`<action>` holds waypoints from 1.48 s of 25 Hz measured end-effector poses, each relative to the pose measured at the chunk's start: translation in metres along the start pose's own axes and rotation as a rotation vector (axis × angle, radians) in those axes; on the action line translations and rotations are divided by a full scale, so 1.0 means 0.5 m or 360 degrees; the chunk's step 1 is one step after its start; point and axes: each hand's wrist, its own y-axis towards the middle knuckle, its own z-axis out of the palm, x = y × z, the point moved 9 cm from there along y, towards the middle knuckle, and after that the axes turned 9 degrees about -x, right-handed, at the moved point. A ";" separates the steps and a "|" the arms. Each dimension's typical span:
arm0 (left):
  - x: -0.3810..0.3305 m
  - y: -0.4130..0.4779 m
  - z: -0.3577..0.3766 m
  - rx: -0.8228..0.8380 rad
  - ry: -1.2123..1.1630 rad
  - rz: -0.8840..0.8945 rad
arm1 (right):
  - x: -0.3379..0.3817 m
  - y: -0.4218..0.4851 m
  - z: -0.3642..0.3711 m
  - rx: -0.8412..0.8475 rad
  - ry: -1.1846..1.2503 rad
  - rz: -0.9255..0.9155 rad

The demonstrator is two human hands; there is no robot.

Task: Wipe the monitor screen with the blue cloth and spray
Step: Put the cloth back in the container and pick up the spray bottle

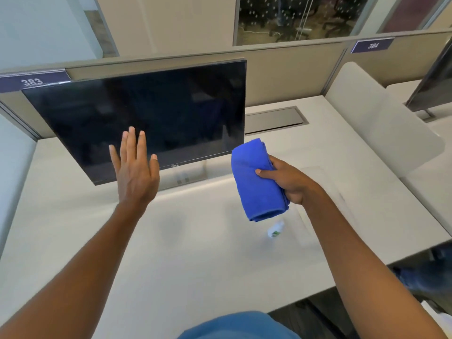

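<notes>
Standing toward the back of the white table (pixel 195 253), the monitor (pixel 146 108) is seen with its screen dark and tilted slightly back, and a maker's mark is printed on its lower edge. The left hand (pixel 135 172) is raised in front of the lower left part of the monitor, with the fingers straight and spread wide and nothing held; whether the screen is touched cannot be told. The blue cloth (pixel 254 182) is folded into a thick pad and gripped by the right hand (pixel 288 182), with the thumb laid across its front. It is held in the air just right of the monitor's lower right corner, apart from the screen. The spray bottle (pixel 276 228), small and pale with a green label, is seen on the table in front of and to the right of the monitor. It is partly hidden under the cloth and too blurred for its pose to be judged. A grey hatch (pixel 276 117) is set into the table just right of the monitor. A label reading 383 (pixel 31 81) is fixed to the partition at the monitor's upper left corner.
</notes>
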 end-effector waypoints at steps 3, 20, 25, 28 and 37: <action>-0.054 -0.101 0.058 0.0202 -0.0101 -0.0034 | -0.033 -0.011 -0.090 0.0000 0.0071 0.0074; -0.178 -0.519 0.231 0.1037 -0.0159 -0.0099 | -0.300 0.017 -0.374 -0.0029 0.0098 0.0559; -0.178 -0.528 0.235 0.1060 -0.0054 -0.0031 | -0.329 0.047 -0.335 0.0042 0.0103 0.0603; -0.179 -0.529 0.237 0.1066 -0.0029 -0.0032 | -0.349 0.053 -0.326 0.0005 0.0050 0.0650; -0.190 -0.540 0.242 0.0984 -0.0009 -0.0102 | -0.299 0.078 -0.347 -0.0524 -0.1333 0.0203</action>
